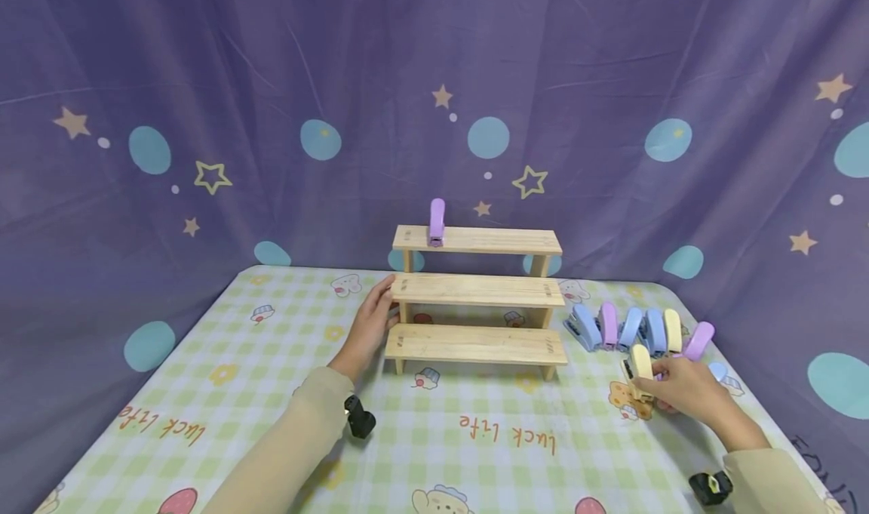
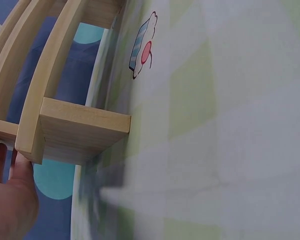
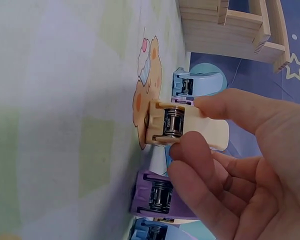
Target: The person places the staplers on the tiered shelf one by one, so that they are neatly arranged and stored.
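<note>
A three-tier wooden shelf rack [image 1: 475, 343] stands at the middle of the table. My left hand [image 1: 370, 325] grips its left end by the middle tier; in the left wrist view the fingers [image 2: 21, 172] meet the wood at the board's end. A purple stapler [image 1: 437, 223] stands on the top tier, left of centre. To the right of the rack, my right hand [image 1: 689, 386] pinches a cream-yellow stapler [image 3: 205, 127] between thumb and fingers, its base close to the tablecloth. Whether it touches the cloth I cannot tell.
Several staplers stand in a row behind the right hand, including a blue stapler [image 1: 584, 327], a purple stapler [image 1: 608, 325] and a yellow stapler [image 1: 672, 330]. Another purple stapler [image 3: 160, 195] is beside the hand. A checked tablecloth [image 1: 258, 393] covers the table; a purple curtain [image 1: 380, 69] hangs behind.
</note>
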`<state>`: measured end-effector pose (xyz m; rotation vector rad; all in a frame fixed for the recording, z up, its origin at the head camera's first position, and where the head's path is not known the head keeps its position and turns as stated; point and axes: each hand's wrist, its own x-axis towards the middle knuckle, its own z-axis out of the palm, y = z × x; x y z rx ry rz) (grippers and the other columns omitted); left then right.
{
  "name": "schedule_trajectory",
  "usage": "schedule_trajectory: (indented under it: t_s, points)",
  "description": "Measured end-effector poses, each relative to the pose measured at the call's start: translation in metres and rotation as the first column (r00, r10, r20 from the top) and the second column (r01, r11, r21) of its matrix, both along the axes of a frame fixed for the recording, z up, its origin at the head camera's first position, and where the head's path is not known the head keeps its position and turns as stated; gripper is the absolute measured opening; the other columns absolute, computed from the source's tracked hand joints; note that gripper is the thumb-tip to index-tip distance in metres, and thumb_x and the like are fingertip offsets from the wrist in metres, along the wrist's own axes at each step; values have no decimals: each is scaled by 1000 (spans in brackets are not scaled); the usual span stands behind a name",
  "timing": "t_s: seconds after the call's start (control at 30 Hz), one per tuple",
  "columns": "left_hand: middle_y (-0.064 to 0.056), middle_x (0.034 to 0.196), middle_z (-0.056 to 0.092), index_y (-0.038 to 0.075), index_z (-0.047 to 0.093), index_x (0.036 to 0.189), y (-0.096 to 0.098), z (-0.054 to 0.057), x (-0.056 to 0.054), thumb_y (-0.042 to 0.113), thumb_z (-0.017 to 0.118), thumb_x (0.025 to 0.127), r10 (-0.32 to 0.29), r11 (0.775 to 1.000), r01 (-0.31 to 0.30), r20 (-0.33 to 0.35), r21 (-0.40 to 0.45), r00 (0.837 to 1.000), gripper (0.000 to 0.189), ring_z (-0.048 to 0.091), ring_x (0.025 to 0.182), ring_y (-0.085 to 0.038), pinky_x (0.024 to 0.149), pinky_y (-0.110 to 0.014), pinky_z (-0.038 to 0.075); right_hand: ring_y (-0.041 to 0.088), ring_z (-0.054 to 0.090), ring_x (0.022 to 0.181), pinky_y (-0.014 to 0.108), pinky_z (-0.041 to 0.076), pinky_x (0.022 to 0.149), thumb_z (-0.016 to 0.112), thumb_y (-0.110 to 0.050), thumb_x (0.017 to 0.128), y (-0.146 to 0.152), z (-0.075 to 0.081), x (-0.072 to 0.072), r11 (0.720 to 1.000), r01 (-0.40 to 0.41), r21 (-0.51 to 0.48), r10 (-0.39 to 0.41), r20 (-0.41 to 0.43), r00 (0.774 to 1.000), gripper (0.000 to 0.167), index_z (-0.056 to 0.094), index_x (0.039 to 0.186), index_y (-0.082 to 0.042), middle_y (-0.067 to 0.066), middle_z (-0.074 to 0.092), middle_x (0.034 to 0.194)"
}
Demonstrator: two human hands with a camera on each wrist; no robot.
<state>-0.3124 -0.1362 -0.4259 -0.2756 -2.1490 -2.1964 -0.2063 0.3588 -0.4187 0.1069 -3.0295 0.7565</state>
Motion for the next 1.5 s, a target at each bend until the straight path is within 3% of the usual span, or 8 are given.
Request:
schedule_trajectory:
  t_s: [0.23,0.3,0.47,0.8,1.0,1.37,1.5]
  points:
    - [-22,156,32,5,26,158,3,27,20,18,36,111,-10,1000,11,11,-17,1000,50,39,138,-41,114,-51,38,14,48,48,26,37,45,75,-32,87,-1,0,1,999,7,41,-5,-50,999,25,64,76,-13,-7,50,48]
    - [-21,156,32,6,26,158,3,29,22,18,36,111,-11,1000,12,10,-17,1000,50,40,138,-41,114,-50,38,14,48,49,27,37,45,75,-33,88,-1,2,0,999,12,33,-10,-53,999,26,67,83,-8,-7,50,50]
    - [-21,156,32,7,27,159,2,31,22,19,36,111,-11,1000,11,8,-19,1000,50,40,137,-40,114,-50,38,15,52,54,29,42,47,70,-36,93,-2,9,-3,1000,22,0,-22,-50,999,45,64,106,7,-3,57,63]
    - [-21,156,32,9,27,159,3,33,23,20,36,111,-11,1000,11,9,-21,1000,49,39,137,-39,115,-52,37,12,61,62,30,48,55,64,-38,96,-16,34,-13,1000,-14,-9,13,-137,991,52,58,115,10,-2,63,76]
    - [-21,156,32,7,27,159,4,32,22,20,36,111,-9,999,9,13,-31,1000,50,39,138,-39,114,-51,38,15,60,64,30,49,58,64,-39,97,-30,51,-19,999,-23,-32,17,-193,981,49,57,115,6,2,64,80]
    - [-20,157,31,7,26,159,4,30,23,20,35,111,-11,999,11,16,-33,1000,50,39,138,-39,114,-50,39,17,54,66,30,46,53,66,-42,96,-67,78,-37,994,-79,-82,53,-273,961,43,59,112,-3,4,63,84]
    - [-20,157,31,8,26,159,3,21,15,20,36,111,-4,1000,5,30,-14,1000,50,38,138,-40,115,-51,38,18,56,66,32,48,55,66,-43,96,-81,85,-46,988,-114,-103,82,-276,958,45,57,112,-1,5,64,85]
